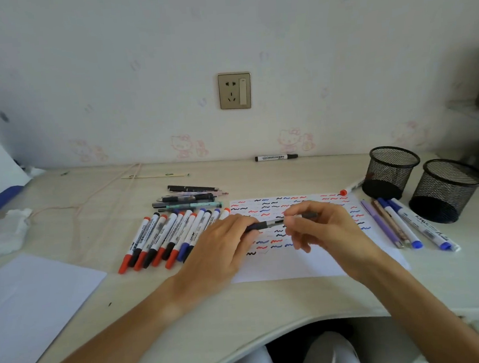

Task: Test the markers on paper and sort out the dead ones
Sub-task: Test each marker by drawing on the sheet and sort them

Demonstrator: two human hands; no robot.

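behind the tabletop [242,301] is a pale wall with faint cartoon cats and a gold wall socket [235,91]. a sheet of test paper [296,265] lies flat in the middle, full of small red, blue and black squiggles. both hands are over it. the left hand [223,245] grips one end of a dark pen [276,222], and the right hand [319,226] pinches the other end with finger and thumb. the pen lies sideways just above the paper.

left of the paper is a row of markers [165,238] with red, black and blue caps, lying side by side. behind them is a small pile of pens [189,198]. right of the paper lie a few blue and purple pens [405,225]. near them stand two black mesh cups [421,181], and a red-capped marker [352,187] rests by the nearer-to-the-wall cup. one black marker [276,157] lies alone by the wall. a blank sheet [27,301] sits at the far left.
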